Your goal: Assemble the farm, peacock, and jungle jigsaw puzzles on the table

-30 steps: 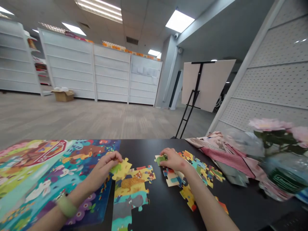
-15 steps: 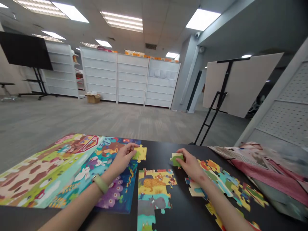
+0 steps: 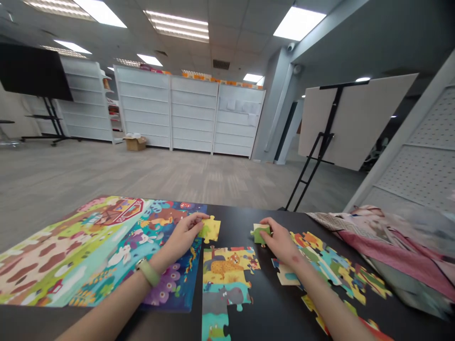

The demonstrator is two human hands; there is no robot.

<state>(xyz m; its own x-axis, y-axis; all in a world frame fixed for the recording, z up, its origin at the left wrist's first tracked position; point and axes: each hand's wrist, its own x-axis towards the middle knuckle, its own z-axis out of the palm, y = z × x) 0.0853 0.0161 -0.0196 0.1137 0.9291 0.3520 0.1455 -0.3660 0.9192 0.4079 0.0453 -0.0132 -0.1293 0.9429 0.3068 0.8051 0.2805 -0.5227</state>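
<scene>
Left grip (image 3: 185,235) is closed on a yellow puzzle piece (image 3: 210,229), and right grip (image 3: 280,244) is closed on a green and cream puzzle piece (image 3: 259,234), so I see both hands pinching over the black table (image 3: 273,222). Between them lies a joined patch of pieces (image 3: 225,279) showing a spotted cat (image 3: 223,266) and a gray hippo (image 3: 227,297), and a pile of loose pieces (image 3: 330,260) sits under the right wrist. I also see a big bright picture mat (image 3: 88,246) under the left wrist and a pink cloth (image 3: 391,251) at the table's right side.
</scene>
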